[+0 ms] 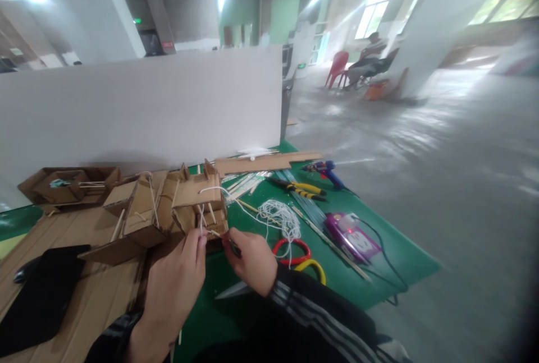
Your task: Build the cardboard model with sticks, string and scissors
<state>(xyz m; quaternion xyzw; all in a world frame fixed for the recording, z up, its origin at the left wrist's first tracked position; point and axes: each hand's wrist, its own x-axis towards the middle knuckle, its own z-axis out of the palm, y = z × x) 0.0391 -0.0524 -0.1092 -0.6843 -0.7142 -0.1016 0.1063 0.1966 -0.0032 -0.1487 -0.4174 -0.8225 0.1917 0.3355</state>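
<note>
In front of me stands a cardboard model (197,192) with flaps, folded walls and thin wooden sticks fixed in it. A white string (214,188) runs over its top and hangs down its open side. My left hand (179,270) is closed in a pinch at the string's lower part, against the model's near right corner. My right hand (254,259) is also closed, its thumb and finger pinching at the same corner. Between the fingertips lies a thin pale length (214,233), too small to tell as stick or string. Below the right hand, scissors (293,252) lie partly hidden.
Right on the green table (404,265) are a string bundle (280,219), pliers (309,188), a glue gun (330,173) and a purple power strip (351,238) with a cable. A white panel (168,110) stands behind. A black mat (42,295) lies left. Someone (370,54) sits far off.
</note>
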